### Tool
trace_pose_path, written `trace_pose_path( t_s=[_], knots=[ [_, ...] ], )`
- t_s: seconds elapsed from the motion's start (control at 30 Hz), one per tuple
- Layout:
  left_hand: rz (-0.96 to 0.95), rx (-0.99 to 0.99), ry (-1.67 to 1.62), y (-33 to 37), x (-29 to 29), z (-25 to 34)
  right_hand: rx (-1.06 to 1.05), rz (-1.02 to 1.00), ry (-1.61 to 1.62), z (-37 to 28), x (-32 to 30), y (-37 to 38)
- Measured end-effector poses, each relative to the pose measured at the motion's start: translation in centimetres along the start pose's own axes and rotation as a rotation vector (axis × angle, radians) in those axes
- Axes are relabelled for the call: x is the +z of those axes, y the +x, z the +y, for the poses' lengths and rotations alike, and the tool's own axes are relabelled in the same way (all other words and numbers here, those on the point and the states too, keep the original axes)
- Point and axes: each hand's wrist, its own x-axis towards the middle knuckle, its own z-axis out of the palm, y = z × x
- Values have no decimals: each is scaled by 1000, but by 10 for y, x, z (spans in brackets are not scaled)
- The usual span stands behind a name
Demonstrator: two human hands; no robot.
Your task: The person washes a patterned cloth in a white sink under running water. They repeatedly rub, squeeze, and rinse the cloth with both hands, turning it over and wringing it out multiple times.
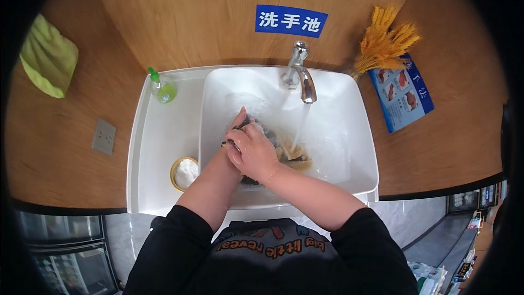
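Observation:
My hands work together over a white sink [333,158], left of the running water. My right hand [255,145] bends over the left with its fingers curled round a dark, wet, patterned piece that looks like cloth [250,122]. Most of my left hand [238,118] lies underneath; a stretched finger shows at its far side, against the dark piece, and the rest is hidden. Beside them on the sink bottom rests a wet tan bundle [292,156]; its kind is unclear. From the chrome tap [307,90], a thin stream falls onto it.
Left of the basin, the white counter holds a green-topped soap bottle [163,90] and a round bowl of white stuff [186,173]. A yellow-green towel [49,57] hangs on the left wooden wall. Dried yellow stalks [385,41] and a blue picture sheet [401,96] are at right.

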Motion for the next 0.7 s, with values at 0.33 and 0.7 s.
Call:
trace_pose_path(
  t_s=[0.33,0.7],
  knots=[
    [163,65,122,-13,0,3,301,-55,-42,15,7,29],
    [394,191,893,4,12,2,748,-114,-299,168,-72,-12]
  ],
)
